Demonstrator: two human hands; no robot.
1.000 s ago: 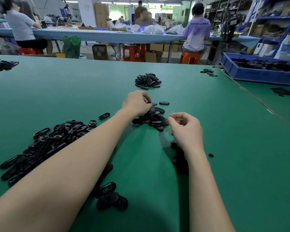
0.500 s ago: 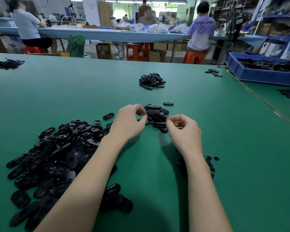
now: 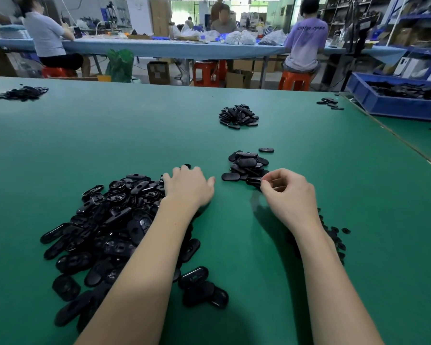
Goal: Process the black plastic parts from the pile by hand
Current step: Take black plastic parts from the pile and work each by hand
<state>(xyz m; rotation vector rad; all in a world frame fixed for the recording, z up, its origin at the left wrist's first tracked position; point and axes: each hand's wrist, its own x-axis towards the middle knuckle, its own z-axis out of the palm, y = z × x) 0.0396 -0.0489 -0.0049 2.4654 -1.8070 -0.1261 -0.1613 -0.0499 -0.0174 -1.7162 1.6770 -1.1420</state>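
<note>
**Early in the batch: big pile waiting, small stack done**

Nearest the camera, a few loose black parts [image 3: 204,287] lie on the green desk [image 3: 358,282] between the two forearms, spilled off the main pile [image 3: 105,230]. That pile, a broad heap of black oval plastic parts, covers the desk's left side and runs under the left forearm. It is by far the largest mass of parts in reach, so I judge most of the work is yet to do.

On the right, partly hidden behind the right forearm, sits a scatter of small black bits [image 3: 336,235]; what they are I cannot tell, possibly trimmings.

Further out, the left hand [image 3: 188,186] rests palm-down on the far edge of the main pile, fingers spread over the parts and only slightly bent. Its grip looks wide; whether it has caught a part underneath is hidden. The right hand [image 3: 288,192] is just beside the near stack [image 3: 248,166], fingers curled in with thumb meeting fingertips. It seems to pinch something small and dark, though too little shows to be sure what.

The near stack is a modest cluster of oval parts, with one single part [image 3: 266,150] lying apart behind it. Beyond that, a second small heap [image 3: 239,116] sits mid-desk, likely also finished work. At the far right a blue bin [image 3: 383,105] holds more black parts, and another small heap [image 3: 21,92] lies far left.
</note>
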